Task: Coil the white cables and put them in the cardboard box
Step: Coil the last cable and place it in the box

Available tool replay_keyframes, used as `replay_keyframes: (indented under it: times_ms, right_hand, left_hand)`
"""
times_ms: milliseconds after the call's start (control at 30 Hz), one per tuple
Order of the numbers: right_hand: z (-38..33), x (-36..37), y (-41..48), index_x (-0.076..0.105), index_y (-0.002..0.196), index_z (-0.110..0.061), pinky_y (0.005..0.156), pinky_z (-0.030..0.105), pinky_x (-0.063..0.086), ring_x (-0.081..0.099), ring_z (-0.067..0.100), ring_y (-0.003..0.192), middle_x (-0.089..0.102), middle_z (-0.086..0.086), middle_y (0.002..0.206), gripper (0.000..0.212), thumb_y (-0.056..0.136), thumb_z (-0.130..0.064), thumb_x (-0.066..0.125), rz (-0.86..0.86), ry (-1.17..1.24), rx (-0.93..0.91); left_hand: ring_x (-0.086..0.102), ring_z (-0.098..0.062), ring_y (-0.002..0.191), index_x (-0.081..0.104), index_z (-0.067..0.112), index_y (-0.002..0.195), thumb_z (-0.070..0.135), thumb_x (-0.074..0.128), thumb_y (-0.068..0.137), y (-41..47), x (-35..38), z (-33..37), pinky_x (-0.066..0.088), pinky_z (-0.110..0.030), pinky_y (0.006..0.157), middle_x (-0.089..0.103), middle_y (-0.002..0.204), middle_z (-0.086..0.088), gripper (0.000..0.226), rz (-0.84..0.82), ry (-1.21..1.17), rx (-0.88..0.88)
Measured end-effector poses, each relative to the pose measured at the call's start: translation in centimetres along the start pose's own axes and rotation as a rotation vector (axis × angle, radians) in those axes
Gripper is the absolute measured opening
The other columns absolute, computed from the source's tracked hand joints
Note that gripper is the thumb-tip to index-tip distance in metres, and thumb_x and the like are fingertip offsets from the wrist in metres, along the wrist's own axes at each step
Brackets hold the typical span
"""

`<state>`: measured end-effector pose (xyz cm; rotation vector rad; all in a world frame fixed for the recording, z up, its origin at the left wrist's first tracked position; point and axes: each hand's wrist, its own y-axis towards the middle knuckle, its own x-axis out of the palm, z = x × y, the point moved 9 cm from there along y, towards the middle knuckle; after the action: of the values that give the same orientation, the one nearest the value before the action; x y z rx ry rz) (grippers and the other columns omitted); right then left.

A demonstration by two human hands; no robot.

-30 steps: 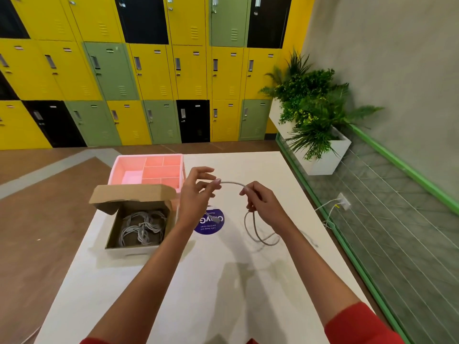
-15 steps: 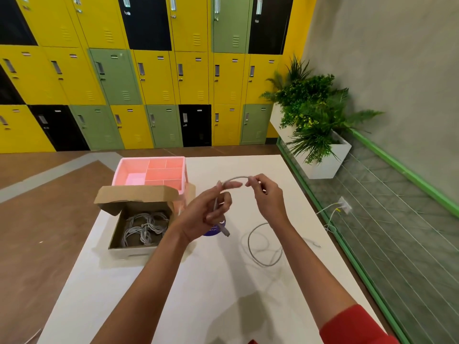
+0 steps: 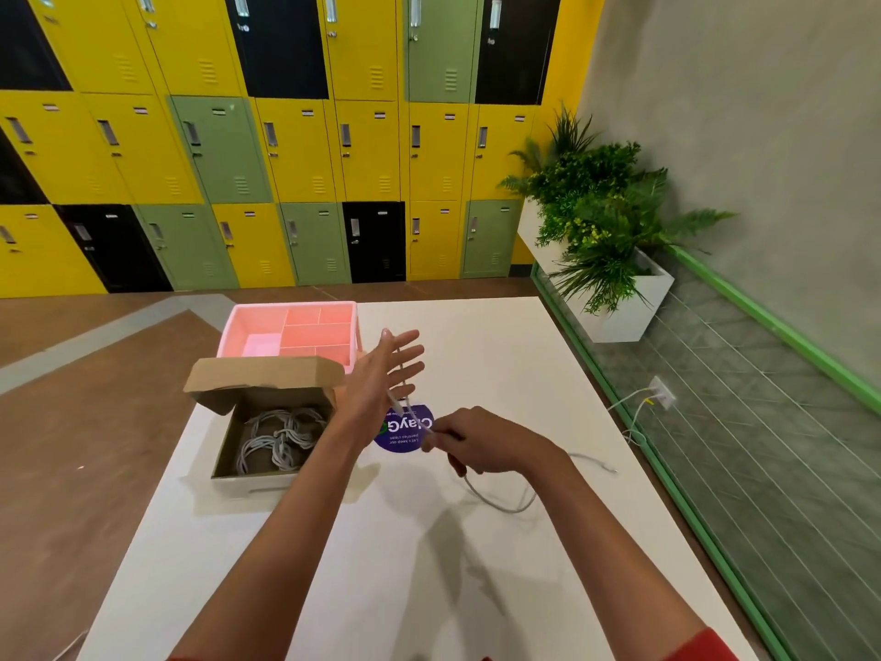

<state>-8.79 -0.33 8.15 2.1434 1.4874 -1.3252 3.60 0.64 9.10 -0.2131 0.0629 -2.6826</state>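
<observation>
My left hand [image 3: 386,374] is raised above the white table with fingers straight and spread; the white cable [image 3: 500,505] runs across its fingers. My right hand [image 3: 481,443] pinches the same cable lower and to the right, over a purple sticker [image 3: 405,434]. The slack loops on the table under my right wrist, and the free end [image 3: 605,465] lies to the right. The open cardboard box [image 3: 229,477] stands left of my hands with its lid up. Several coiled white cables [image 3: 281,438] lie inside it.
A pink divided tray [image 3: 233,326] sits behind the box. The table's right edge [image 3: 619,422] runs beside a green-framed glass panel. A planter [image 3: 615,288] with plants stands at the far right. Lockers line the back wall. A wall socket [image 3: 662,391] has a plug in it.
My left hand has opened and its fingers have spread, with the cable laid over them. My right hand has dropped down and to the right, drawing the cable with it.
</observation>
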Motion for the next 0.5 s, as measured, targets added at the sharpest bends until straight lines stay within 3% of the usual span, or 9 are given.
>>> replay_keyframes:
  times_ms: [133, 300, 400, 500]
  right_hand:
    - [-1.4, -2.3, -0.9, 0.07, 0.092, -0.011, 0.063, 0.035, 0.047, 0.054, 0.011, 0.058, 0.06, 0.0, 0.067, 0.031, 0.097, -0.033, 0.049, 0.097, -0.053, -0.067]
    - [-3.0, -6.4, -1.7, 0.067, 0.081, -0.014, 0.057, 0.026, 0.039, 0.049, 0.002, 0.056, 0.054, -0.014, 0.06, 0.025, 0.094, -0.032, 0.056, 0.27, -0.032, -0.142]
    - [-3.2, -8.5, -1.9, 0.063, 0.079, -0.015, 0.055, 0.019, 0.034, 0.05, 0.001, 0.056, 0.057, -0.013, 0.063, 0.024, 0.092, -0.035, 0.06, 0.394, 0.022, -0.165]
    - [-3.1, -10.2, -2.1, 0.065, 0.078, -0.013, 0.054, 0.024, 0.035, 0.046, 0.005, 0.055, 0.052, -0.01, 0.058, 0.027, 0.088, -0.038, 0.066, 0.487, 0.08, -0.176]
  left_hand:
    - [0.065, -0.021, 0.109, 0.06, 0.024, 0.125, 0.054, 0.028, 0.099, -0.4, 0.4, -0.6, 0.047, -0.045, 0.098, 0.066, 0.121, -0.004, 0.051, -0.076, 0.139, 0.008]
    - [0.071, -0.024, 0.094, 0.063, 0.022, 0.117, 0.05, 0.028, 0.1, -1.4, 2.4, -1.0, 0.051, -0.047, 0.095, 0.072, 0.107, -0.007, 0.048, -0.196, 0.25, -0.03]
    - [0.072, -0.031, 0.087, 0.062, 0.027, 0.113, 0.049, 0.025, 0.101, -2.3, 4.4, -0.8, 0.053, -0.042, 0.091, 0.074, 0.1, -0.008, 0.045, -0.311, 0.263, -0.065]
    - [0.064, -0.048, 0.081, 0.06, 0.031, 0.11, 0.038, 0.019, 0.105, -2.8, 5.6, -0.7, 0.05, -0.049, 0.095, 0.071, 0.066, -0.006, 0.041, -0.374, 0.315, -0.057]
